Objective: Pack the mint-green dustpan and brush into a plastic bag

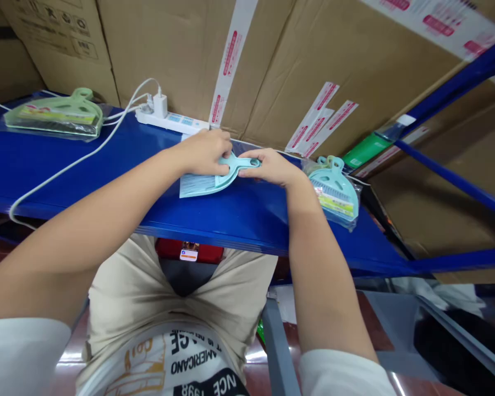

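A light-blue mini dustpan (198, 190) with a small brush nested in it lies over the blue shelf, its handle pointing right. My left hand (208, 153) is closed over the body of the set, thumb and fingers on the brush near the pan's neck. The handle end with its hanging hole is pinched between the thumb and fingers of my right hand (272, 166). Beneath my left palm, part of the pan and bristles is hidden. To the right lies a bagged light-blue dustpan set (333, 190); a bagged pale-green dustpan set (58, 114) lies at the far left.
A white power strip (171, 121) with a plugged-in charger sits behind my left hand, and a white cable (107, 137) loops over the blue shelf (247, 217). Large taped cartons (169, 55) stand behind. A green-labelled bottle (367, 149) lies at the right by the blue metal frame.
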Available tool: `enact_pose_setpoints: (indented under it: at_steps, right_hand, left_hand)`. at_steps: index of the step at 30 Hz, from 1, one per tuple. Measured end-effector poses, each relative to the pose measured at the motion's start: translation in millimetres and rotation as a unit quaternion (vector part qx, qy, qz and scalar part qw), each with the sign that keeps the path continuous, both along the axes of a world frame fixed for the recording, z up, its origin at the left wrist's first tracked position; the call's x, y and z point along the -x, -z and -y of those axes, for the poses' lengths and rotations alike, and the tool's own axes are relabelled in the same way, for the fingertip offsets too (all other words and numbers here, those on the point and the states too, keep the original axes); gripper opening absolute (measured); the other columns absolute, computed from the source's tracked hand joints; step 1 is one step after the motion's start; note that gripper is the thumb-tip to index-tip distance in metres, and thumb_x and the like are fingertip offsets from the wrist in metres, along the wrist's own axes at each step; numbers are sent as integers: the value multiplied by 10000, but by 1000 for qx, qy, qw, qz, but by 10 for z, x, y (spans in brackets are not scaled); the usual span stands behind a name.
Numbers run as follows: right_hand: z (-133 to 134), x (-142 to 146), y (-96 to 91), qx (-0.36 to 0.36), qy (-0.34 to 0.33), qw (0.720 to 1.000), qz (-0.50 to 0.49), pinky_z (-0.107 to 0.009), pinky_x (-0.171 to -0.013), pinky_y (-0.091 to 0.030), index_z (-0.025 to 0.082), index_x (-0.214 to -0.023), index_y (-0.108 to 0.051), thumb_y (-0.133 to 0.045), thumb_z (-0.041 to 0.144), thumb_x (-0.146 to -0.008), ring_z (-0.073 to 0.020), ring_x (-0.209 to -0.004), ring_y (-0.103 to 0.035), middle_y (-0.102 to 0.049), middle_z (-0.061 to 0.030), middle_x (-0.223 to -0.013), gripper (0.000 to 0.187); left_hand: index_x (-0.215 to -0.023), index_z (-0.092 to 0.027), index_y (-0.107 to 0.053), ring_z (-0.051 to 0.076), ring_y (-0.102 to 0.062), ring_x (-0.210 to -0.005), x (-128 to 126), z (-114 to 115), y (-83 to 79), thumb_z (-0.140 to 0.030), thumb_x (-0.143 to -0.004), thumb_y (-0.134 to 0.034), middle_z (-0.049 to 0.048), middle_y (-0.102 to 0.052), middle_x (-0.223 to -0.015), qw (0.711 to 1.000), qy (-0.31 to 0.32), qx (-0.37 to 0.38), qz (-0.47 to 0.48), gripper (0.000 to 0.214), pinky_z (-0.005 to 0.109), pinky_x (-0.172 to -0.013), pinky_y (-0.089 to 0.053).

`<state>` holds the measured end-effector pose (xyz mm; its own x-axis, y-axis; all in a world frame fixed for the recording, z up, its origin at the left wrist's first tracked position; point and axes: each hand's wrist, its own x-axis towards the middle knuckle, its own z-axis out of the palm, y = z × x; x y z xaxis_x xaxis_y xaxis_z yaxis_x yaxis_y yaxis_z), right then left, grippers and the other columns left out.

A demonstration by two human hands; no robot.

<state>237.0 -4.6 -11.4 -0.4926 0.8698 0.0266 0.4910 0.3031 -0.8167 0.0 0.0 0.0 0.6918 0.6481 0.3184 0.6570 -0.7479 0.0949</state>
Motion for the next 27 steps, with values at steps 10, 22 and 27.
enact_pose_setpoints:
  at_steps: [10, 22, 27]
  right_hand:
    - [-3, 14, 3, 39, 41, 998, -4, -225, -492, -468, 176, -908, -771, -951, 54, -633, -106, -594, -545, -672, 17, -749, 351]
    - [42, -32, -8, 108, 16, 991, -76, -205, -509, -496, 201, -1107, -697, -968, 112, -636, -112, -592, -586, -640, 68, -707, 551]
    - [73, 19, 4, 159, 16, 982, -102, -174, -460, -489, 194, -1086, -680, -924, 79, -728, -96, -559, -593, -663, 45, -709, 448]
  left_hand:
    - [-921, -258, -750, 393, -623, -1247, 270, -79, -206, -310, -712, -739, 92, -714, -1076, 989, -26, 36, 143, 216, 512, -1124, -470]
    - [-863, -230, -763, 231, -695, -890, -27, -44, 141, -363, -758, -642, 34, -729, -915, 998, 11, 68, 4, 208, 320, -798, -502]
    - [-812, -241, -734, 210, -669, -820, -31, -45, 163, -374, -759, -614, 19, -732, -885, 996, 23, 87, 9, 187, 311, -748, -474]
